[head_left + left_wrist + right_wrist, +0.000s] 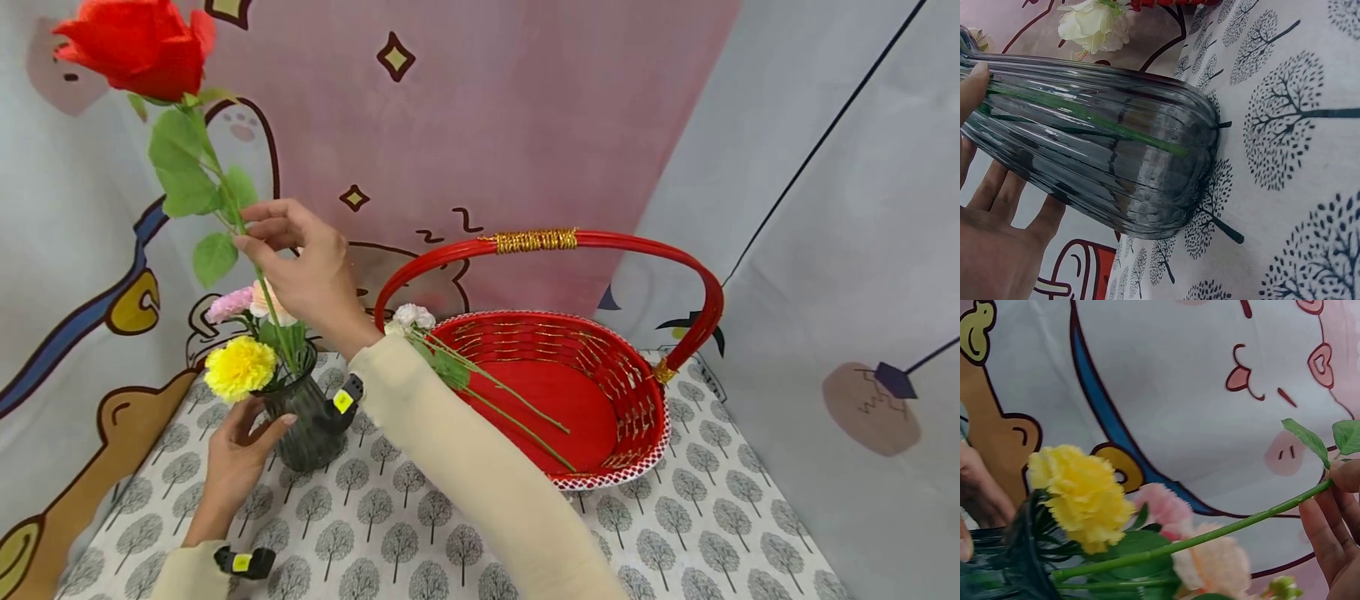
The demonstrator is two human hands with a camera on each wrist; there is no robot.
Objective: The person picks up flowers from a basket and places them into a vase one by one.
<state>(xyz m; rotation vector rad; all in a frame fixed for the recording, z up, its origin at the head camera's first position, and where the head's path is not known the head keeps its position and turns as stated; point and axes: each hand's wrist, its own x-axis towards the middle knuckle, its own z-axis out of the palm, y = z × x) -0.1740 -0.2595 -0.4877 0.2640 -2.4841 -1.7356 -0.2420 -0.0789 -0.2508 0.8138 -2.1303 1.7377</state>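
My right hand (307, 267) pinches the green stem of a large red rose (142, 50) between thumb and fingers, with the bloom raised high at the left. In the right wrist view, the stem (1229, 531) slants down to the mouth of a dark, ribbed glass vase (307, 425). My left hand (236, 458) holds this vase from the left, thumb toward the front and fingers behind. A yellow carnation (242, 368), a pink carnation (228, 306) and a peach flower (272, 302) stand in the vase. Green stems (1147, 139) show through its glass.
Right of the vase stands a red woven basket (645, 442) with a tall arched handle (536, 242). White flowers (412, 317) lie over its left side, their stems crossing inside. The tree-print tablecloth (675, 542) lies beneath; a cartoon-print curtain (525, 125) hangs behind.
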